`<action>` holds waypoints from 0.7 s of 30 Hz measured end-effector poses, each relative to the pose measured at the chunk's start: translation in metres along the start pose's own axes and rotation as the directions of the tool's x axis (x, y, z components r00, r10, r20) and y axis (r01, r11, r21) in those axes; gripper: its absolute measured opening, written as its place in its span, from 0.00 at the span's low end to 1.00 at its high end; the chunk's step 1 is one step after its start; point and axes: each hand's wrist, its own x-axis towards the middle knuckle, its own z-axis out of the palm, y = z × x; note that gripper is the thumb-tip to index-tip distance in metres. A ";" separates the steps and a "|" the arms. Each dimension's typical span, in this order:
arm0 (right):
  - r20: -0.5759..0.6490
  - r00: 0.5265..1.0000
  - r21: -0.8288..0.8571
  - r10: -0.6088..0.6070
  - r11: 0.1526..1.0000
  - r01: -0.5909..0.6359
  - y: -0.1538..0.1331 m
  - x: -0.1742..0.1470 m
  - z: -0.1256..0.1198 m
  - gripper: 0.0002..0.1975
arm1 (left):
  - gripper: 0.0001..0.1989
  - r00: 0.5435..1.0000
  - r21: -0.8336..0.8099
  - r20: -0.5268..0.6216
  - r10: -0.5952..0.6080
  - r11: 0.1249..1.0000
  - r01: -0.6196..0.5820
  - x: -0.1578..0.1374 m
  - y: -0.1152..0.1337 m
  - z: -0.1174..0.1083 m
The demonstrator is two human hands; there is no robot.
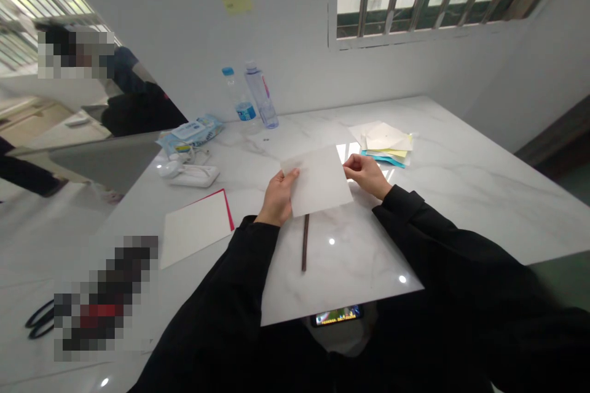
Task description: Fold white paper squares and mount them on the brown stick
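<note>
A white sheet of paper [320, 183] is held up over the marble-patterned table. My left hand [279, 195] grips its left side, thumb on top and the other fingers hidden behind. At the sheet's right edge, my right hand [366, 174] has thumb and fingers pinched together on the paper. Below the sheet lies a thin dark brown stick like a pencil [305, 245], its far end covered by the paper. Beyond my right hand rests a loose stack of papers [382, 138] in white, yellow and blue.
A white pad with a red edge [196, 227] lies at left, near black-handled scissors [41, 319]. Behind are a white device [193, 175], a wipes pack [191, 132] and two plastic bottles [244, 112] [262, 98]. A lit phone [338, 315] shows below the table edge. A person [133, 86] appears at far left.
</note>
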 end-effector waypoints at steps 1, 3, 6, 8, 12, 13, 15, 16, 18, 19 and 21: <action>0.001 1.000 0.037 0.021 0.999 -0.021 0.001 -0.001 0.001 0.10 | 0.15 0.999 -0.029 -0.042 -0.002 1.000 0.001 0.002 0.000 -0.002; 0.005 0.999 0.015 0.033 0.999 -0.033 0.003 -0.002 0.002 0.10 | 0.10 0.991 -0.082 -0.133 -0.018 0.997 0.007 0.007 0.001 -0.007; 0.009 0.999 -0.234 -0.036 0.972 0.037 0.004 -0.002 -0.003 0.08 | 0.08 0.976 -0.115 -0.211 -0.049 0.993 0.025 0.010 0.006 -0.013; 0.016 0.995 -0.416 -0.098 0.904 0.095 0.002 -0.002 -0.007 0.06 | 0.10 0.977 -0.109 -0.204 -0.060 0.993 0.038 0.010 0.009 -0.014; 0.042 0.993 -0.556 -0.109 0.823 0.114 0.001 -0.002 -0.013 0.04 | 0.11 0.985 -0.088 -0.152 -0.078 0.994 0.065 0.005 0.008 -0.009; 0.055 0.994 -0.557 -0.091 0.824 0.106 0.001 -0.002 -0.013 0.04 | 0.11 0.986 -0.077 -0.143 -0.081 0.995 0.071 0.003 0.007 -0.008; 0.080 0.995 -0.552 -0.061 0.829 0.095 0.001 -0.002 -0.014 0.04 | 0.10 0.989 -0.038 -0.128 -0.077 0.997 0.073 0.001 0.004 -0.006; 0.087 0.994 -0.549 -0.060 0.830 0.098 0.000 -0.002 -0.014 0.04 | 0.10 0.991 -0.008 -0.119 -0.067 0.998 0.067 0.000 0.003 -0.005; 0.087 0.992 -0.527 -0.090 0.841 0.123 -0.004 -0.003 -0.013 0.03 | 0.12 0.994 0.078 -0.103 -0.036 0.996 0.044 -0.001 0.001 -0.006; 0.077 0.990 -0.492 -0.116 0.859 0.139 -0.007 -0.003 -0.012 0.03 | 0.14 0.995 0.132 -0.094 -0.016 0.991 0.028 -0.002 0.000 -0.006; 0.027 0.989 -0.341 -0.145 0.929 0.146 -0.015 -0.003 -0.011 0.08 | 0.18 0.997 0.230 -0.079 0.024 0.973 -0.006 -0.002 -0.001 -0.008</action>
